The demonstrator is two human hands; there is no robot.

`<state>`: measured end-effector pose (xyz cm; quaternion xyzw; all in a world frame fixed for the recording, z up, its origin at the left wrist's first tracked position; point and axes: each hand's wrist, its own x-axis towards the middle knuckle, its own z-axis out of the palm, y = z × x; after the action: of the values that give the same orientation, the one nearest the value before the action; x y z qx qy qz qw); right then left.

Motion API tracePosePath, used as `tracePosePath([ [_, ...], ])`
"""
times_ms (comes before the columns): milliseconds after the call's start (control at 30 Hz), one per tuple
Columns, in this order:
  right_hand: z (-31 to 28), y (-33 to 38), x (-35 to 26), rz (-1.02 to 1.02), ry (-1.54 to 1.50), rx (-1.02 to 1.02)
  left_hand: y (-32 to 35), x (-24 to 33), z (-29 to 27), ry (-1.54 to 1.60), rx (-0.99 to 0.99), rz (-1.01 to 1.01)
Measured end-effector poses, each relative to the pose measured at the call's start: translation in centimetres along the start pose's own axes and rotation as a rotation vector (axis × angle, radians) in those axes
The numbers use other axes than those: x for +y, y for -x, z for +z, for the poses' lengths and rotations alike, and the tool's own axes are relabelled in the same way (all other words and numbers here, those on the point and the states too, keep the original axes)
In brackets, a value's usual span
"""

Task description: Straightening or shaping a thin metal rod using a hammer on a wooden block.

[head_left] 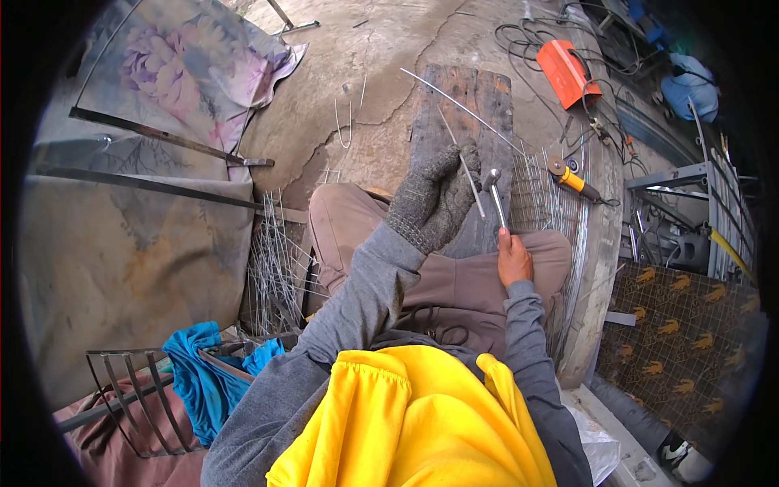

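While one bare right hand (pixel 514 261) grips one silver metal tool with a straight shaft and a rounded head (pixel 498 203), the one left hand (pixel 434 195), in a dirty grey knitted glove, holds one thin, straight, pale metal rod (pixel 474 187). The gloved fingers are curled in and pinch this rod, which slants out past both sides of the grip, over a single worktop of dark, weathered wooden plank (pixel 487 88). The bare fingers are wrapped around the lower end of the tool, whose head stands upward just beside the glove. A second, longer metal rod (pixel 471 112) crosses the worktop diagonally beyond the hands, so two rods show there. To the right are one yellow angle grinder (pixel 574 179), one boxy orange machine (pixel 561 73) with dark cables around it, and one bundle of grey steel wire mesh (pixel 535 191) beside the worktop. On the left, one tangled heap of thin steel wire frames (pixel 276 276) stands near the person's knee, and one U-shaped wire (pixel 345 147) lies on the cracked concrete floor (pixel 381 57). One bright blue cloth (pixel 203 369) hangs over a dark metal frame at lower left.
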<state>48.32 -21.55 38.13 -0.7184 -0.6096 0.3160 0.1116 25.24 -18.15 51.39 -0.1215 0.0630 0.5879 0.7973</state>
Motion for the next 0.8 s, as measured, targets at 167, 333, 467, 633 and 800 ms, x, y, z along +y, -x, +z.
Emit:
tracePosePath([
  [167,0.0,0.0,-0.1,-0.001,-0.004,0.003,0.8,-0.4,-0.3,-0.317,0.053,0.213],
  [333,-0.3,0.2,-0.4,0.025,-0.014,0.005,3.2,0.3,4.7,-0.493,0.051,0.363],
  [467,-0.3,0.0,-0.4,0.036,-0.026,-0.002,5.0,2.6,8.8,-0.343,-0.161,0.302],
  [633,-0.2,0.0,-0.1,0.025,-0.032,0.014,3.4,3.7,7.8,-0.622,0.046,0.385],
  [800,-0.2,-0.1,0.4,0.003,-0.066,0.017,-1.7,2.9,1.2,-1.252,0.353,0.416],
])
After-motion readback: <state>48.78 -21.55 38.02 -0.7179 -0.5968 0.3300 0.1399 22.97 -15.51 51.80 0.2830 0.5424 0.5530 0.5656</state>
